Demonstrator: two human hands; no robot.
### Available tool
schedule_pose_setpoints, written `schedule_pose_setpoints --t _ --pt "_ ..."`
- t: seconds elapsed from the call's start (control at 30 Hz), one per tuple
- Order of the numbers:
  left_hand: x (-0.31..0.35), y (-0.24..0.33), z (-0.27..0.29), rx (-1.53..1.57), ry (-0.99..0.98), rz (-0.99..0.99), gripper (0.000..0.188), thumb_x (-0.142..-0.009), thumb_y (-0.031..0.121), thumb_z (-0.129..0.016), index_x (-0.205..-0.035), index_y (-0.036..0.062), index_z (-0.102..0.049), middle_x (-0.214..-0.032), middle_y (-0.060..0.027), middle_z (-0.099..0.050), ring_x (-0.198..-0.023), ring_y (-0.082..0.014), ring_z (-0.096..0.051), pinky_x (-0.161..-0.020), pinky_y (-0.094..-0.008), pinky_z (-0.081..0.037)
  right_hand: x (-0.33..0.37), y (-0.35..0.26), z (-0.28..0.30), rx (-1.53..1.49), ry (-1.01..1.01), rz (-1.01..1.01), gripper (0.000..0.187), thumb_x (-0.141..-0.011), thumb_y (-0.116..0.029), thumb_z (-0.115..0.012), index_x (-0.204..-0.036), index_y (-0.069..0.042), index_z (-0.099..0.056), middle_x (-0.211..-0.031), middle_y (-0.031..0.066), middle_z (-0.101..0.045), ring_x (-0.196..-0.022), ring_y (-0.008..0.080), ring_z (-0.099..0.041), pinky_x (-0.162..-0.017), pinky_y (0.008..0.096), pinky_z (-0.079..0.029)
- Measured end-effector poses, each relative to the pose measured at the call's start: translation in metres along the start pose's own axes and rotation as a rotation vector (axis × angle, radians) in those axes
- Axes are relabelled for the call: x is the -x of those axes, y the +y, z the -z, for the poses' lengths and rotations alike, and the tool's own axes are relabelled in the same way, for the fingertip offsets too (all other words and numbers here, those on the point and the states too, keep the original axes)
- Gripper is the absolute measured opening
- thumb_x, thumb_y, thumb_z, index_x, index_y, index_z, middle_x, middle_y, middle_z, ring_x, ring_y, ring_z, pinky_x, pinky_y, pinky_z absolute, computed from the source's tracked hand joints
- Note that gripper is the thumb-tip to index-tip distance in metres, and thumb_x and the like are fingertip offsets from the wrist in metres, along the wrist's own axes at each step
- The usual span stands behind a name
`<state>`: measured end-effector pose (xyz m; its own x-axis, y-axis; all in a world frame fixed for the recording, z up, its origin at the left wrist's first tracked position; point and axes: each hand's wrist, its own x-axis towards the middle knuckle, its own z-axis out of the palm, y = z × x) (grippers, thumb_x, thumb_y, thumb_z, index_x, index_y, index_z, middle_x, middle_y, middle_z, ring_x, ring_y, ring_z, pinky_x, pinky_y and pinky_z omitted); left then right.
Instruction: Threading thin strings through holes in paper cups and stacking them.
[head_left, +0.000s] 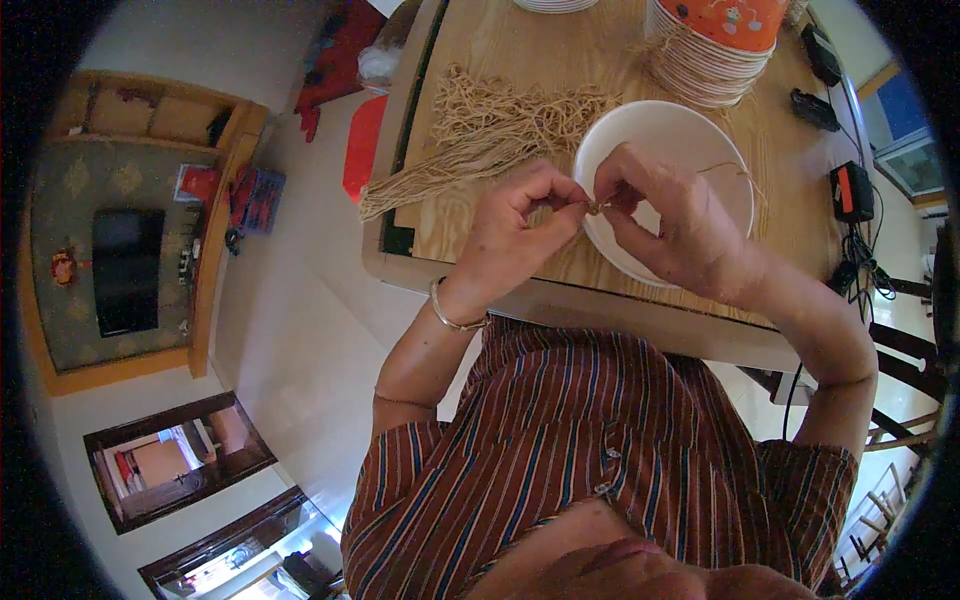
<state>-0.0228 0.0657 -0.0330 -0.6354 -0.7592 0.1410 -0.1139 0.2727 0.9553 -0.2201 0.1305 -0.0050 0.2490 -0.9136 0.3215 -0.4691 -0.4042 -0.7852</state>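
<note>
Curling inward at a white bowl (688, 128), left hand (518, 226), right hand (682, 222); both pinched closed on tan cord (596, 208)

Black television (127, 272) on patterned wall (130, 190); tangled black cables (860, 258).
</note>
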Motion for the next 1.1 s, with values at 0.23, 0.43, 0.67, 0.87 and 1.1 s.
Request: schedule_pose_setpoints --t 0.23,0.43,0.67,0.87,1.1 --pt "-0.001 -0.003 -0.001 0.032 0.019 0.01 0.005 -0.083 -0.001 -0.065 -0.088 0.0011 -0.063 -0.084 -0.0026 -0.059 -0.084 -0.0103 -0.057 -0.078 -0.025 -0.045 0.002 0.0 -0.005 0.134 0.023 0.11 0.015 -0.081 0.002 -0.065 -0.092 -0.001 -0.054 -0.09 0.0127 -0.055 -0.076 0.0299 -0.063 -0.067 0.0359 -0.052" --pt "-0.003 -0.007 0.001 -0.012 0.013 -0.037 0.005 -0.082 -0.001 -0.065 -0.087 0.0011 -0.064 -0.083 -0.003 -0.059 -0.082 -0.0107 -0.058 -0.077 -0.0254 -0.045 0.004 0.004 -0.005 0.301 0.005 0.161 0.017 -0.082 -0.009 -0.063 -0.096 -0.004 -0.054 -0.091 0.0138 -0.054 -0.075 0.0351 -0.063 -0.064 0.043 -0.055" --pt "-0.003 -0.006 0.002 -0.039 0.01 -0.077 0.005 -0.082 -0.001 -0.065 -0.087 0.0005 -0.064 -0.082 -0.0034 -0.059 -0.082 -0.0112 -0.058 -0.076 -0.0257 -0.046 0.005 0.007 -0.005 0.354 -0.018 0.162 0.018 -0.082 -0.007 -0.059 -0.1 -0.004 -0.055 -0.092 0.0141 -0.054 -0.075 0.0342 -0.064 -0.064 0.0422 -0.056" --pt "-0.002 -0.003 0.002 -0.026 0.005 -0.053 0.005 -0.082 -0.001 -0.065 -0.087 0.0002 -0.064 -0.082 -0.0035 -0.06 -0.082 -0.0112 -0.058 -0.077 -0.0257 -0.046 0.005 0.008 -0.004 0.427 -0.05 0.217 0.023 -0.078 -0.007 -0.059 -0.101 -0.004 -0.056 -0.095 0.0132 -0.054 -0.079 0.032 -0.064 -0.065 0.04 -0.056" --pt "-0.005 -0.003 0.005 -0.076 -0.019 -0.092 0.006 -0.081 -0.001 -0.066 -0.087 -0.0005 -0.063 -0.082 -0.0037 -0.059 -0.08 -0.0114 -0.058 -0.075 -0.0259 -0.046 0.003 0.006 -0.003 0.659 -0.062 0.411 0.028 -0.073 -0.011 -0.061 -0.097 0.002 -0.057 -0.091 0.0115 -0.054 -0.081 0.0249 -0.063 -0.064 0.036 -0.055"
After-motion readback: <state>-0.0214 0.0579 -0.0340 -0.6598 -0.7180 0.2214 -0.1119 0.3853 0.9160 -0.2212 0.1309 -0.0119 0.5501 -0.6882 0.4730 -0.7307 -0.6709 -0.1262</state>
